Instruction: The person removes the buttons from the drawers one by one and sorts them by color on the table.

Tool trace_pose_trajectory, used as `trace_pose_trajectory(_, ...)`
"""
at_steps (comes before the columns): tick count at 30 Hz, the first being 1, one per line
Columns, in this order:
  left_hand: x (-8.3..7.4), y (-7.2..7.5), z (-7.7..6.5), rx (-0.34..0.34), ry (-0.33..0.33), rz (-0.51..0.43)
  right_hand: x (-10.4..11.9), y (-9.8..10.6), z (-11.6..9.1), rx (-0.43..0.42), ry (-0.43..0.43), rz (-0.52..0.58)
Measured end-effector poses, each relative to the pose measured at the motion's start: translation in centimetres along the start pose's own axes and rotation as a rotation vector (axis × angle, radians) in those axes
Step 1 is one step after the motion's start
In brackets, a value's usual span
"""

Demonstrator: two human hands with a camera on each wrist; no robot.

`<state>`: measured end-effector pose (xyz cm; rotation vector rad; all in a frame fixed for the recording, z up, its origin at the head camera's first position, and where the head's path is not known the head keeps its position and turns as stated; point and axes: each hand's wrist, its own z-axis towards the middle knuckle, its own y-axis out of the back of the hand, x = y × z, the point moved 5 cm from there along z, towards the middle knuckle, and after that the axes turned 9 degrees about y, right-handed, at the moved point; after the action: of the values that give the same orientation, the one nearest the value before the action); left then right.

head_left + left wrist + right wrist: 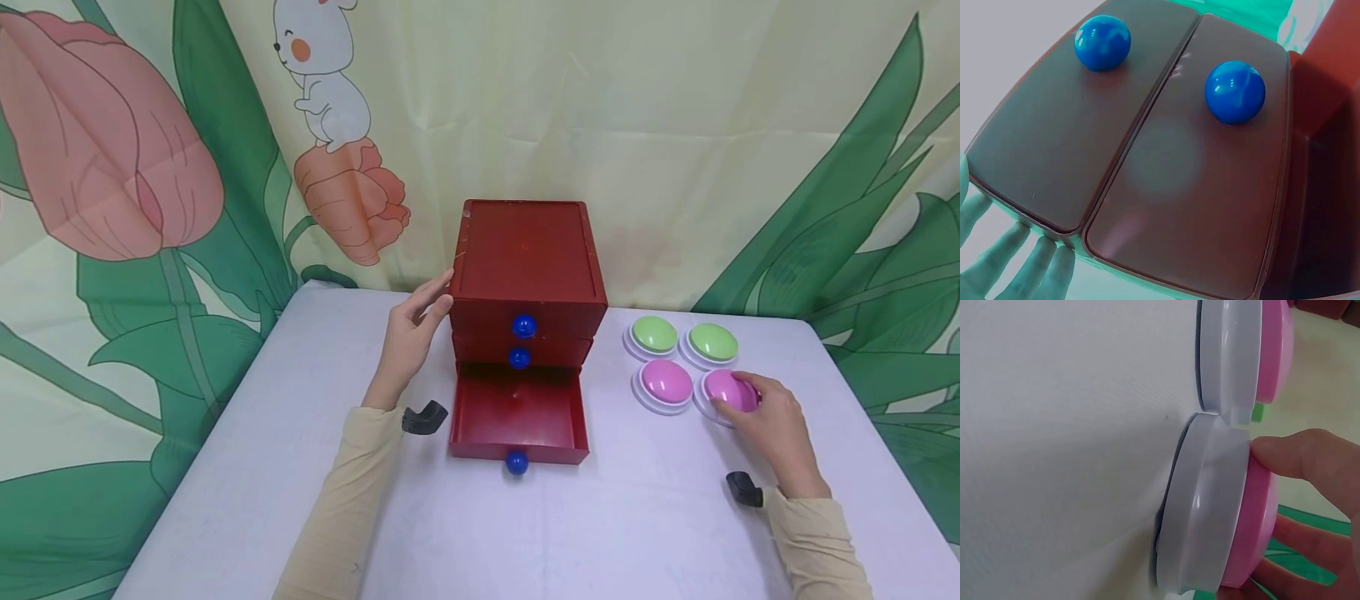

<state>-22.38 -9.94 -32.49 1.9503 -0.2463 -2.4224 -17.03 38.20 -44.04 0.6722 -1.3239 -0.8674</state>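
A dark red drawer cabinet [525, 250] with blue ball knobs stands at the middle of the table. Its bottom drawer [517, 412] is pulled out with nothing inside, while the two upper drawers are in. My left hand [408, 337] rests its extended fingers along the cabinet's left side, as the left wrist view also shows. With thumb and fingers on opposite sides of the pink dome, my right hand [776, 425] grips the right-hand pink push button [1210, 500]. That button has a white round base, tilted slightly against the cloth in the right wrist view.
Beside the gripped button is another pink push button [666, 383]. Two green push buttons [654, 335] stand just behind the pink ones. A printed curtain [615, 125] hangs behind the white-covered table [615, 533]. Black wrist cameras [425, 418] sit at both cuffs.
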Motion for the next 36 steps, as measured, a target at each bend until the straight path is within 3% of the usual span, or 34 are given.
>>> trace_pose_trajectory(4, 0.1, 0.0, 0.0, 0.001, 0.001, -0.001, 0.1, 0.1, -0.1, 0.015, -0.007, 0.004)
trace_pose_trajectory(12, 0.2, 0.0, -0.1, 0.002, 0.006, 0.002, 1.1, 0.6, 0.0, -0.041, 0.028, 0.016)
trace_pose_trajectory(22, 0.1, 0.0, -0.1, -0.001, 0.007, 0.010, 3.5, 1.0, -0.4, -0.106, 0.075, 0.037)
trace_pose_trajectory(36, 0.2, 0.0, 0.0, -0.004, -0.006, 0.003, 7.0, 1.5, -0.8, -0.103, 0.123, 0.059)
